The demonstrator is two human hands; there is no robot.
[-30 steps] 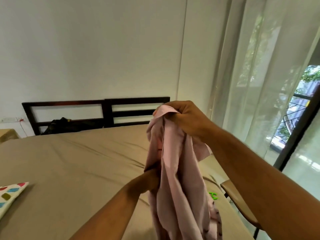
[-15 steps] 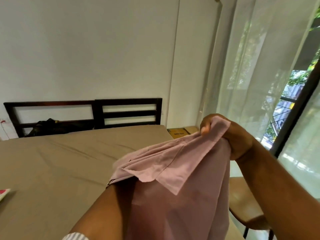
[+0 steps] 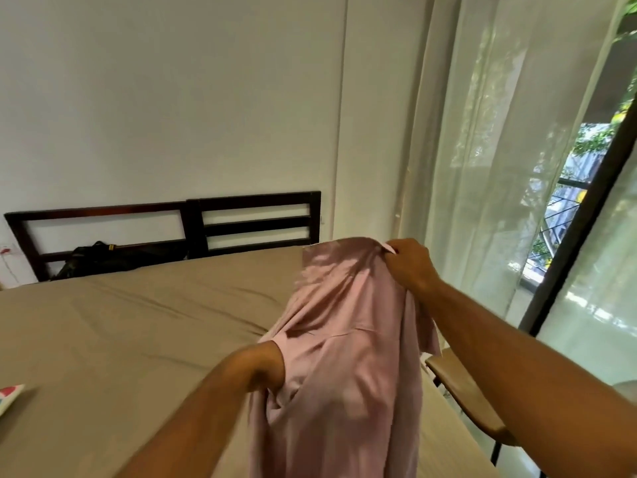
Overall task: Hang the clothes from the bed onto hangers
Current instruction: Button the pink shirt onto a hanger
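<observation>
A pale pink garment [image 3: 348, 367] hangs upright in front of me over the right part of the bed [image 3: 138, 332]. My right hand [image 3: 408, 265] pinches its top edge, holding it up. My left forearm [image 3: 238, 377] reaches into the garment from the left side. The left hand itself is hidden inside the cloth, which bulges and stretches over it. No hanger shows in this view.
The bed has a tan sheet and a dark wooden headboard [image 3: 193, 219] with a black bag [image 3: 100, 258] against it. A wooden chair [image 3: 465, 391] stands right of the bed, beside sheer curtains [image 3: 489, 167]. A patterned item [image 3: 8, 398] lies at the left edge.
My right hand has moved left and up with the garment's top edge. The cloth, slanted across my left arm before, now hangs upright with my left hand deeper inside it.
</observation>
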